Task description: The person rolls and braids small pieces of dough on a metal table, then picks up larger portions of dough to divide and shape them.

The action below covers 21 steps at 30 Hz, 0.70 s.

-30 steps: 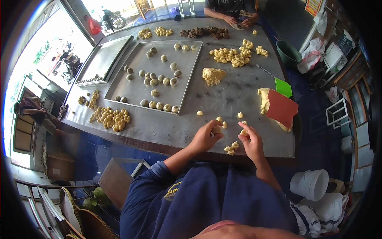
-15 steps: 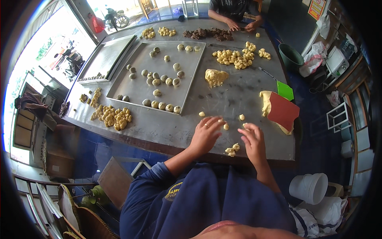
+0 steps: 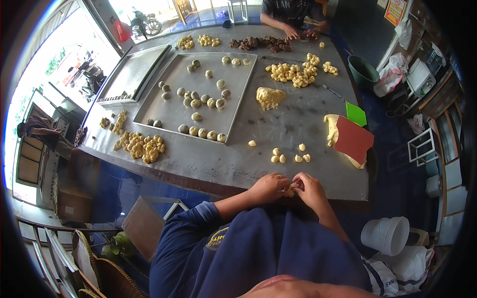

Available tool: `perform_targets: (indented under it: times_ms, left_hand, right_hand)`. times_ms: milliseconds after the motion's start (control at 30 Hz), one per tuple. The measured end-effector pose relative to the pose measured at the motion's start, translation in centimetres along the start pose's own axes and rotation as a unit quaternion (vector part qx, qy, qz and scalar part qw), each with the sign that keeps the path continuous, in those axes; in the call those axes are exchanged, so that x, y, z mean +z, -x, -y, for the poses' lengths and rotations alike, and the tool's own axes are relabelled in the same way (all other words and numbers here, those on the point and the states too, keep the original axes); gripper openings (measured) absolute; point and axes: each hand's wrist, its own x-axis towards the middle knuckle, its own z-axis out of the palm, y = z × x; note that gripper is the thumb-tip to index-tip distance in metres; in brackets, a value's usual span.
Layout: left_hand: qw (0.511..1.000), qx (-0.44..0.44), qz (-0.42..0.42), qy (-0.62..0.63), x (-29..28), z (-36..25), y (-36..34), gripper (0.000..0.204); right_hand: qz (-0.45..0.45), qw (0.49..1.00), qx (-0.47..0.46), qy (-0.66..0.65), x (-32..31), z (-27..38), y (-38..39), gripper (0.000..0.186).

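Close to the table's near edge, my left hand (image 3: 270,187) and my right hand (image 3: 309,190) meet with bent fingers around a small lump of yellow dough (image 3: 292,187). The fingertips cover part of this lump. Just beyond them, several small dough balls (image 3: 282,158) lie in a loose cluster, and a single dough ball (image 3: 252,143) sits a little to the left. A big crumbly block of dough (image 3: 270,98) rests farther back. To the right, a red sheet (image 3: 354,140) partly covers a slab of pale dough (image 3: 334,130).
A large metal tray (image 3: 171,111) with rounded balls takes up the left middle; another tray (image 3: 130,77) lies beyond. Dough-piece piles (image 3: 140,146) and brown lumps (image 3: 261,43) surround them. A green scraper (image 3: 356,113) lies right. Across the table, a person (image 3: 293,20) works.
Both hands have drawn back toward me and come together on the dough pieces near the edge. The small dough balls they had covered now show fully. The other person's hands shifted slightly.
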Motion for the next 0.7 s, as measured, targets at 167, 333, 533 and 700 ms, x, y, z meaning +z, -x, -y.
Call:
perform_targets:
  times_ms: [167, 333, 533, 700]
  left_hand:
    - [0.996, -0.044, -0.065, 0.038, 0.4, 0.4, -0.2, 0.02]
    - [0.993, -0.045, -0.082, 0.069, -1.9, 0.6, 0.1, 0.02]
    - [0.957, -0.144, -0.126, 0.216, -2.7, 0.7, 0.4, 0.016]
    - [0.969, -0.052, -0.192, 0.149, -2.5, 1.2, 0.3, 0.018]
  right_hand:
    - [-0.052, 0.997, -0.045, 0.031, -0.4, 0.1, -0.2, 0.017]
    - [-0.13, 0.984, -0.109, -0.053, -0.8, 0.5, -0.6, 0.014]
    - [-0.082, 0.984, -0.002, -0.155, -0.9, 1.3, -0.7, 0.011]
    - [-0.177, 0.968, -0.13, -0.12, -0.6, 1.8, -1.2, 0.012]
